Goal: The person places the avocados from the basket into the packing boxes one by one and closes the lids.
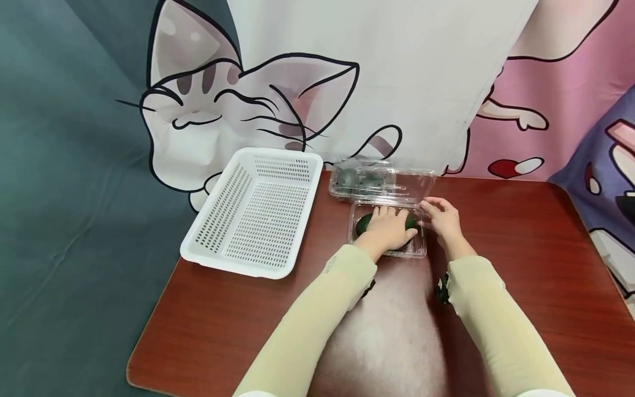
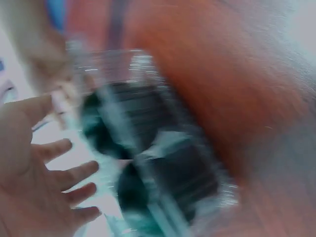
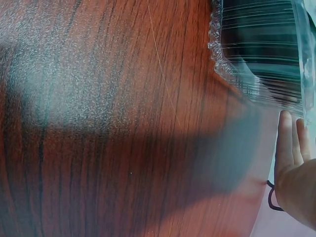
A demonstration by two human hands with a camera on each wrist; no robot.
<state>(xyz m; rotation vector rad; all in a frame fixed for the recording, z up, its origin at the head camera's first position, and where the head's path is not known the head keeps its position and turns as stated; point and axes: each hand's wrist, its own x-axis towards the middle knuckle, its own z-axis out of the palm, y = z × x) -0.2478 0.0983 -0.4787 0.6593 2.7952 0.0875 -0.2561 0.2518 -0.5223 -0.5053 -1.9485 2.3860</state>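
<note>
A clear plastic clamshell box [image 1: 419, 251] lies on the table with its lid [image 1: 409, 179] raised at the back. Inside are dark green, oval fruits [image 1: 364, 223] that look like avocados; the left wrist view shows two through the box wall. My left hand [image 1: 389, 229] is over them, palm down, its fingers spread and straight, covering their middle. Beside the box's back right corner is my right hand [image 1: 444, 220], its extended fingertips right at the lid's edge. In the right wrist view its fingers [image 3: 285, 140] are straight against the end of the box.
Behind the open box stands another clear box [image 1: 342, 190], closed, with greenish round things inside. To the left is a white perforated plastic basket [image 1: 292, 264]. The reddish-brown table [image 1: 521, 248] ends at a printed cloth [image 1: 421, 82] along the back.
</note>
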